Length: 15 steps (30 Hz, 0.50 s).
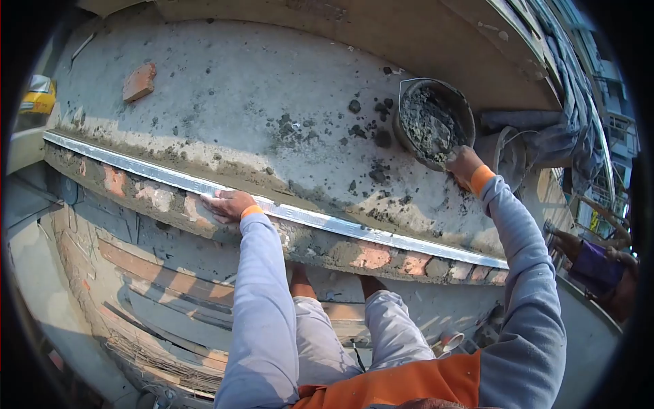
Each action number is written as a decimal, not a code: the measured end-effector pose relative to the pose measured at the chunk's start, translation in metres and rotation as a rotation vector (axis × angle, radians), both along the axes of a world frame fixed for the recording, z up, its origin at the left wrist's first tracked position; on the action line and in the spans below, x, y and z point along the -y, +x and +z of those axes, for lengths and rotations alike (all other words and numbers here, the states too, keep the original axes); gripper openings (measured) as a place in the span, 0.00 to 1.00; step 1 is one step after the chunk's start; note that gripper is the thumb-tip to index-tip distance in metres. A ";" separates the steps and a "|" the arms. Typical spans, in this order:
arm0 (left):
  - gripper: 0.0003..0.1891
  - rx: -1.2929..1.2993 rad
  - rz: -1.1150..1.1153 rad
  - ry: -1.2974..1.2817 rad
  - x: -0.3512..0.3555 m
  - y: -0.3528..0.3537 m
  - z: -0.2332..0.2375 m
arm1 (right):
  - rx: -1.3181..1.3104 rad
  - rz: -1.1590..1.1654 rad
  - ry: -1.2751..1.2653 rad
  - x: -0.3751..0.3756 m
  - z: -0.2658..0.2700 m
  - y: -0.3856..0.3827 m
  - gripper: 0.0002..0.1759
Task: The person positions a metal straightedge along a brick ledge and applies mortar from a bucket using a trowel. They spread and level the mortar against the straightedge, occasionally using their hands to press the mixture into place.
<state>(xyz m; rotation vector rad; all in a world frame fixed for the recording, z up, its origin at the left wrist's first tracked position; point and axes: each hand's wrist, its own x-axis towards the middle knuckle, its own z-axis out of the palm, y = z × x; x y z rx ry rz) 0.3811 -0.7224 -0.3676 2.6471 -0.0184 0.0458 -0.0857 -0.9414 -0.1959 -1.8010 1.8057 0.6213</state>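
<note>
A long metal straightedge lies along the front edge of a brick-and-mortar ledge. My left hand grips it left of the middle, fingers pointing left over its near side. At the upper right, a black bucket with a wire handle holds wet grey mortar. My right hand is closed at the bucket's near rim, around what looks like the handle of a trowel. The trowel's mortar-coated blade rests in the mix, and its handle is hidden by my fingers.
A broken brick and scattered mortar clumps lie on the concrete slab. Another bucket stands behind my right forearm. Planks are below the ledge. Another person is at the far right.
</note>
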 end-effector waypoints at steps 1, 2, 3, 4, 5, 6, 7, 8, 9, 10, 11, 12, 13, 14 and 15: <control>0.25 0.008 0.006 0.026 0.004 -0.004 0.009 | 0.139 -0.084 0.095 -0.004 0.002 -0.008 0.18; 0.25 0.010 -0.004 0.029 0.004 -0.005 0.008 | 0.278 -0.170 0.191 -0.009 0.003 -0.015 0.17; 0.25 -0.009 -0.008 0.041 0.001 -0.002 0.002 | 0.281 -0.181 0.193 -0.012 0.006 -0.023 0.17; 0.25 -0.028 -0.013 0.055 -0.004 0.003 -0.006 | 0.321 -0.195 0.186 -0.016 0.010 -0.029 0.16; 0.24 0.044 -0.001 0.101 -0.005 0.007 -0.012 | 0.365 -0.207 0.176 -0.017 0.014 -0.033 0.16; 0.24 0.053 -0.011 0.105 -0.006 0.007 -0.020 | 0.410 -0.220 0.169 -0.019 0.014 -0.037 0.15; 0.24 0.037 0.005 0.079 -0.004 0.004 -0.016 | 0.419 -0.231 0.175 -0.021 0.011 -0.044 0.15; 0.24 0.019 0.024 0.058 -0.004 0.003 -0.013 | 0.362 -0.059 -0.009 -0.024 0.008 -0.053 0.15; 0.22 0.018 0.031 0.066 -0.004 0.005 -0.014 | 0.298 0.115 -0.192 -0.028 0.004 -0.059 0.15; 0.22 0.020 0.027 0.079 -0.006 0.007 -0.017 | 0.300 0.109 -0.179 -0.035 0.006 -0.056 0.15; 0.24 -0.016 0.025 -0.034 -0.009 0.010 -0.026 | 0.162 0.238 -0.459 -0.044 0.013 -0.050 0.15; 0.24 -0.052 -0.006 -0.128 -0.020 0.023 -0.053 | 0.017 0.370 -0.742 -0.049 0.018 -0.048 0.16; 0.24 -0.090 -0.035 -0.224 -0.032 0.037 -0.082 | -0.066 0.363 -0.711 -0.052 0.020 -0.049 0.18; 0.25 -0.132 -0.059 -0.318 -0.030 0.040 -0.080 | -0.068 0.363 -0.713 -0.057 0.026 -0.046 0.18; 0.25 -0.122 -0.025 -0.288 -0.029 0.034 -0.081 | 0.023 0.238 -0.682 -0.062 0.033 -0.039 0.17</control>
